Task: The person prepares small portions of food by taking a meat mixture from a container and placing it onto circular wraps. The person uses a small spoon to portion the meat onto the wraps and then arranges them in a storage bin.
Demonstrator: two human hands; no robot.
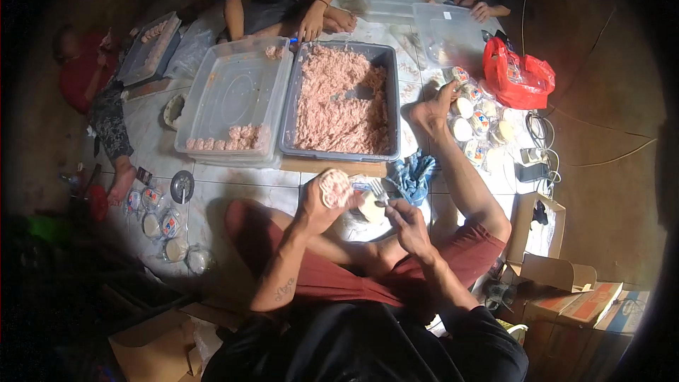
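My left hand holds a round pale wrapper topped with pink minced filling, raised above the floor. In my right hand is a metal fork, its tines pointing up and toward the left hand. Beneath and between the hands lies a stack of round pale wrappers on the tiles. Beyond them stands a grey plastic tub of pink minced filling. To its left, a clear plastic container bears rows of shaped pink pieces. A blue cloth lies right of the wrappers.
Wrapper packs and a red plastic bag lie at right, near cables and a power adapter. More packs lie left, by a small dark dish. Other people sit across and at far left. Cardboard boxes stand lower right.
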